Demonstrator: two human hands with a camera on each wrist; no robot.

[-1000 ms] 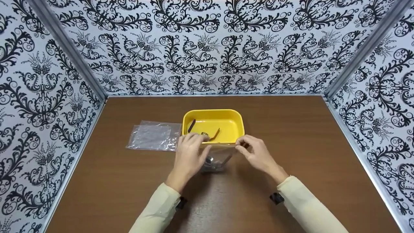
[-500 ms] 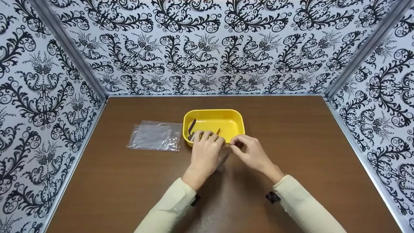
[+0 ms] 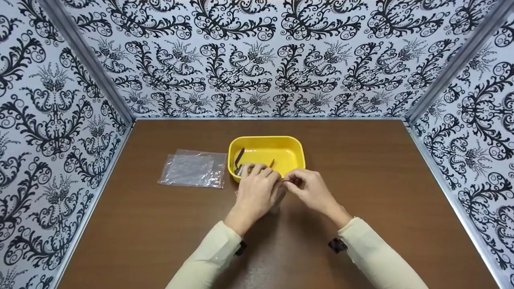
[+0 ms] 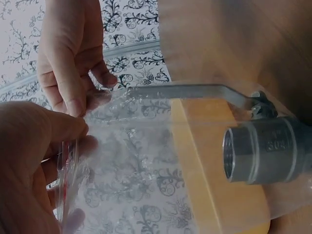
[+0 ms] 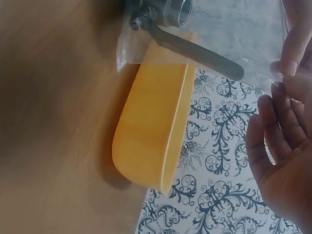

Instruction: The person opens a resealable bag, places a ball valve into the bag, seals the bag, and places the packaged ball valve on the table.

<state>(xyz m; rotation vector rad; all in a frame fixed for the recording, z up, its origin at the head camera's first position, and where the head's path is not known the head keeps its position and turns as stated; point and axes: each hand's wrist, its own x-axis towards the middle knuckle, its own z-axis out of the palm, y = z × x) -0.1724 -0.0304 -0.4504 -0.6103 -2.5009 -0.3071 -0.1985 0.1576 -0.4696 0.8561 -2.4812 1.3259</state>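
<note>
My left hand and right hand meet at the front edge of the yellow tray. Between them hangs a clear zip bag, with a red line along its top edge. Inside the bag is a steel ball valve with a long grey lever. In the left wrist view, my left thumb and fingers pinch the bag's top edge. My right thumb and fingertips pinch that edge near its corner, close to the left thumb. From the head, the left hand hides most of the bag.
The tray also holds a part with a purple handle and one with an orange-brown handle, both partly hidden by my left hand. Flat clear bags lie on the brown table left of the tray. Patterned walls enclose the table.
My left hand has moved right along the bag's top edge, up to the right hand, and now covers the bag. The right hand has shifted slightly left.
</note>
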